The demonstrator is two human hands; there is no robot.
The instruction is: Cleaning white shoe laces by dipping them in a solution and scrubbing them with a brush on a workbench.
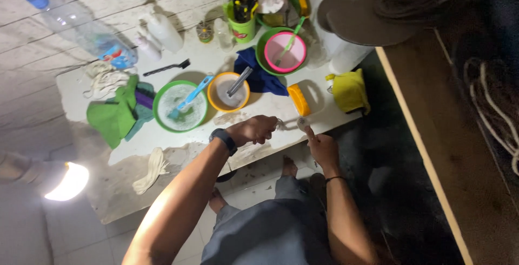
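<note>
White surface (162, 140), cluttered: green bowl (180, 106), orange bowl (228, 92); tiled floor (81, 238). Left hand (254, 130) fingers pinch small metal piece (280, 124); right hand (323, 148) fingers hold small round object (303, 122).

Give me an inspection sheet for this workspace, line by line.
Surface: white table, stained and chipped at the near edge.
Job's things: small round silvery object between both hands; too small to identify.
Clutter: green bowl with blue brush, orange bowl, pink-rimmed bowl, green cloth, blue cloth, plastic bottle, pen cup.
Hands: left hand closed on something small; right hand touching the silvery object.
Cables: rope at right.
Surroundings: lamp lit at left; tiled floor.
</note>
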